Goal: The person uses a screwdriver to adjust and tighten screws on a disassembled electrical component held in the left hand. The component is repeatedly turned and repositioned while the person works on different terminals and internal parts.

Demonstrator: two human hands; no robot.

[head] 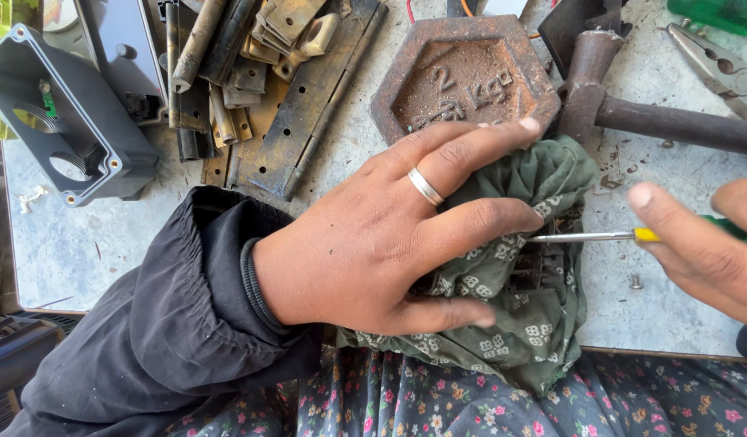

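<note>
left hand (381, 235) flat, fingers spread, right hand (705, 243) pinched closed

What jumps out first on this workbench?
A left hand with a ring presses a green patterned cloth flat at the centre. From the right, the right hand points a screwdriver into it. Behind sit a rusty hexagonal weight and a hammer.

A scuffed grey bench (82, 243) carries a rusty hexagonal weight (462, 73), a hammer (632, 113), pliers (717, 69) and a small screw (635, 282). Rusty hinges (300, 97) and a grey plastic box (61, 113) lie at its far left. A green patterned cloth (519, 283) drapes over its near edge.
</note>
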